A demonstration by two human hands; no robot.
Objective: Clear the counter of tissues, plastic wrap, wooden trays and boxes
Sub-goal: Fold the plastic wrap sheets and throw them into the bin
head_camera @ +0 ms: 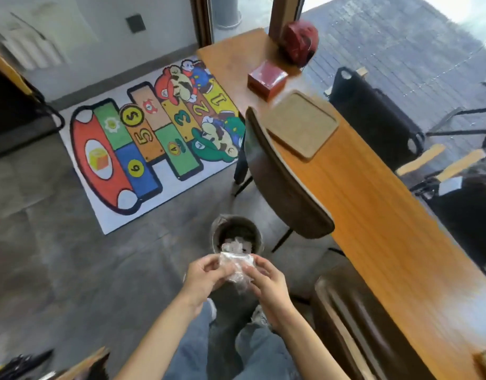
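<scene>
Both hands, the left hand (206, 278) and the right hand (266, 283), pinch a crumpled wad of plastic wrap (236, 267) just above the bin (237, 237) on the floor, while a wooden tray (302, 124) and a red box (266, 78) sit on the counter (373, 215).

The counter (373, 204) is smooth, shiny wood. The tray (302, 124) is dull wood. The wrap (236, 267) is clear, crinkly plastic.
</scene>
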